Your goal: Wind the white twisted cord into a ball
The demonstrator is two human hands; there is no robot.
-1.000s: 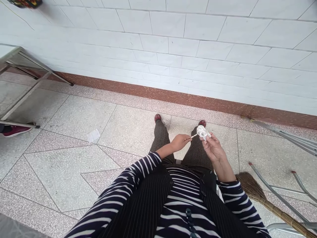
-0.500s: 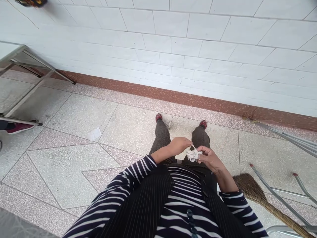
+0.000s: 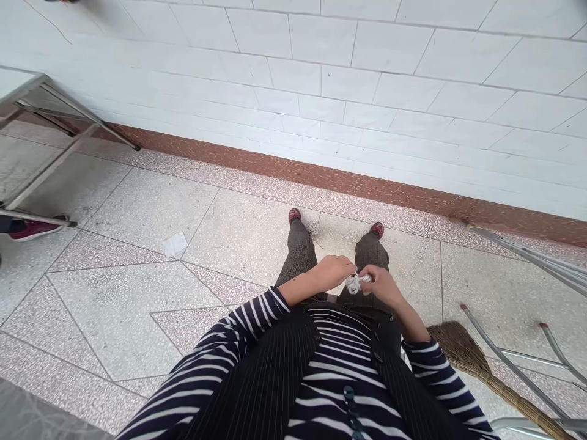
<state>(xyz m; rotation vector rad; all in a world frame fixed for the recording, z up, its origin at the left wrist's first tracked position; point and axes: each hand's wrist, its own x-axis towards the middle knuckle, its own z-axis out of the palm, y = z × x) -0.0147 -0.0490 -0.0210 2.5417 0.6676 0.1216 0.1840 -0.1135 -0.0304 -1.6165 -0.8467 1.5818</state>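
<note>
A small looped bundle of white cord (image 3: 354, 284) is held in front of my waist, between my two hands. On its right side, my right hand (image 3: 383, 286) pinches the loops between thumb and fingers. My left hand (image 3: 334, 272) comes in from the left with its back turned up, its fingertips closed on the cord at the bundle's upper left edge. That hand's thumb and the underside of its fingers are hidden. Fingertips of both hands nearly meet above the loops.
A straw broom (image 3: 463, 351) lies at right beside upturned metal legs (image 3: 498, 354). Metal rods (image 3: 527, 250) rest near the tiled wall (image 3: 321, 79). At left are a metal-framed table (image 3: 50, 165), another person's shoe (image 3: 36, 230) and white paper (image 3: 175, 244) on the floor.
My right hand has moved up and left, closing in on my left hand. The strand stretched between them has shortened, and the cord bundle looks more gathered.
</note>
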